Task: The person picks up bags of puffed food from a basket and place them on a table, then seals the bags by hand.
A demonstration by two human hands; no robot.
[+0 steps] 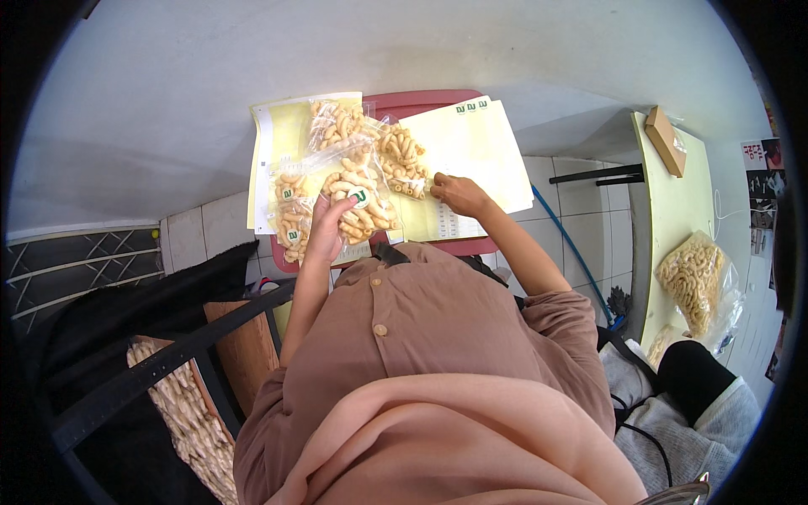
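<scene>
My left hand [328, 224] holds a clear plastic bag of curled snacks [369, 221], the thumb on its round green-and-white sticker. My right hand [461, 194] has its fingers bent together over the printed sticker sheets [470, 151], beside another snack bag [404, 161]; whether something small is between the fingertips cannot be told. One more filled bag [334, 123] lies at the back, and stickered bags [290, 221] lie left of my left hand. Yellow backing sheets lie under the bags, on a dark red table or stool top [423, 99].
At the right, a light table [672, 189] bears a brown cardboard box [666, 142] and a large bag of snacks [691, 281]. A black metal rack [170, 356] stands at the lower left with more packed snacks [189, 429]. A blue pole [571, 249] leans near the tiled floor.
</scene>
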